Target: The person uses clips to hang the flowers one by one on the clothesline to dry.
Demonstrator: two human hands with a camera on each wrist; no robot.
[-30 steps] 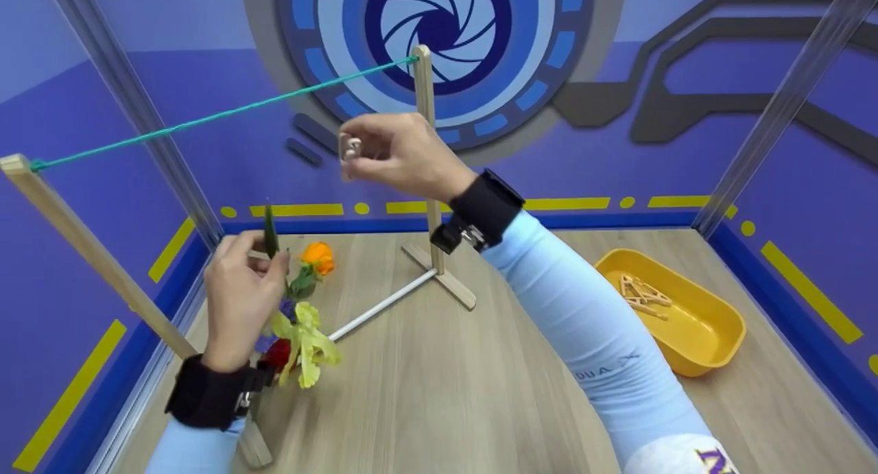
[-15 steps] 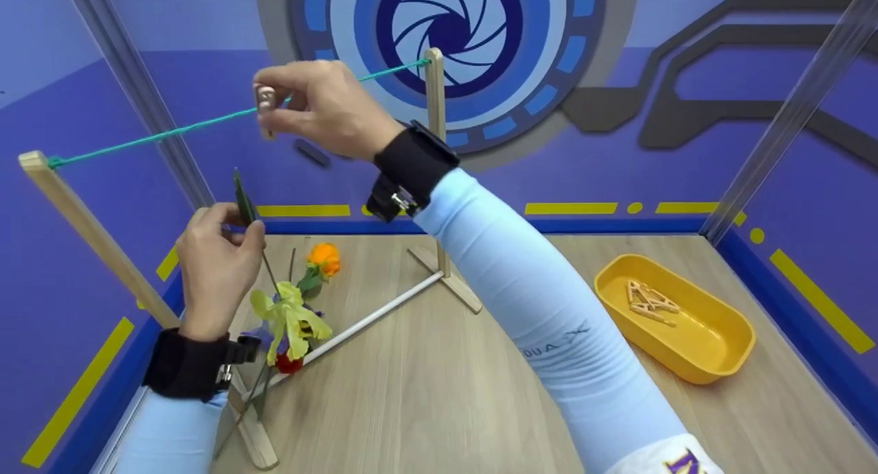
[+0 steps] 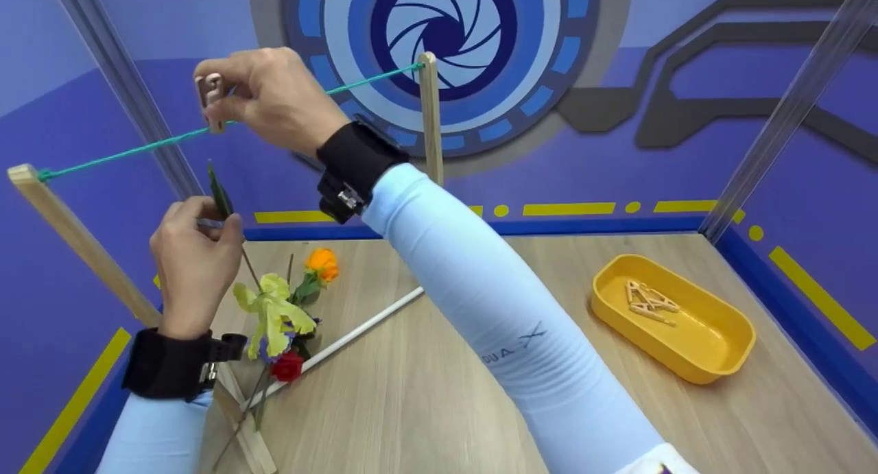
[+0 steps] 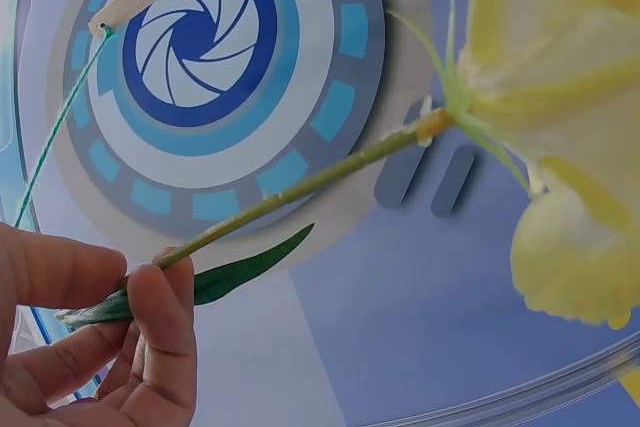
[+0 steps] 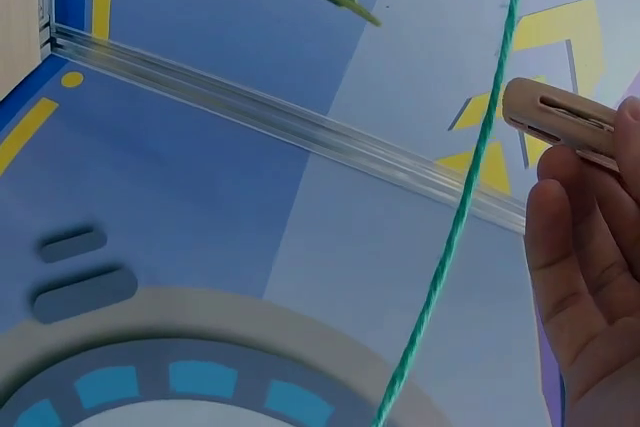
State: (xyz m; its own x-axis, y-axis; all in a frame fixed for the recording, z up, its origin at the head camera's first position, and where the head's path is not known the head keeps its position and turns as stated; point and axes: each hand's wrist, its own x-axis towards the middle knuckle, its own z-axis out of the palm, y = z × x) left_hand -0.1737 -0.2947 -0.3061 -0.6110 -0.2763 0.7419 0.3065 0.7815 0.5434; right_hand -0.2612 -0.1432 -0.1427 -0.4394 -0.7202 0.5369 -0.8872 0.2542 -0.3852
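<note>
My left hand [image 3: 195, 261] pinches the stem of a yellow artificial flower [image 3: 273, 313] near its green leaf [image 4: 250, 272]. The bloom hangs downward, and the stem end points up below the green cord [image 3: 134, 151]. Higher up, my right hand [image 3: 285, 97] holds a beige clothespin [image 5: 560, 119] between thumb and fingers. In the head view the clothespin's lower tip overlaps the cord; in the right wrist view it lies just beside the cord, with the flower's stem end a short way off.
Wooden posts [image 3: 431, 110] carry the cord, with a white rod [image 3: 363, 328] joining their feet. A red flower [image 3: 287, 366] and an orange flower [image 3: 322, 265] lie on the table among other stems. At right, a yellow tray [image 3: 713, 354] contains several clothespins [image 3: 648, 301].
My right hand has moved left and up to the cord with the clothespin. My left hand has shifted left and slightly upward, carrying the yellow flower away from the others.
</note>
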